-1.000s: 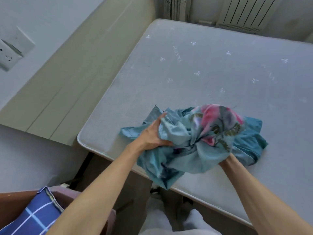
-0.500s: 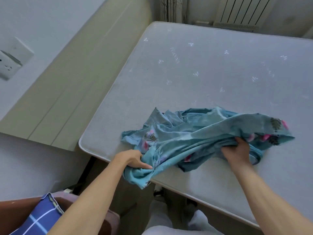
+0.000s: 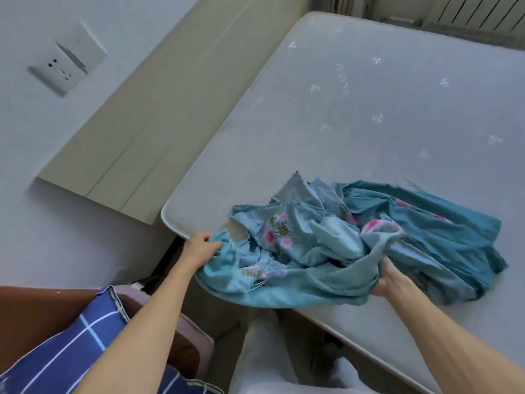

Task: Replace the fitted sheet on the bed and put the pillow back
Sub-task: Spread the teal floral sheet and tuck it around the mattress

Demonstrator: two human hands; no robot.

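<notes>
A crumpled teal fitted sheet point(image 3: 341, 245) with pink flowers lies bunched on the near corner of the bare grey mattress point(image 3: 369, 109). My left hand point(image 3: 200, 247) grips the sheet's gathered edge right at the mattress corner. Further right, at the near edge of the bed, my right hand point(image 3: 390, 280) holds another fold of the sheet, its fingers buried in the cloth. A blue checked pillow point(image 3: 65, 354) rests at the bottom left, off the bed, partly behind my left arm.
A beige headboard point(image 3: 159, 115) runs along the left side of the mattress against a white wall with a socket point(image 3: 68, 62). The pillow sits on a brown piece of furniture point(image 3: 31, 314). A radiator point(image 3: 468, 15) stands beyond the far edge.
The bundled sheet has been pulled apart and spread wider. My left hand has moved left to the mattress corner with the edge; my right hand now holds a lower fold.
</notes>
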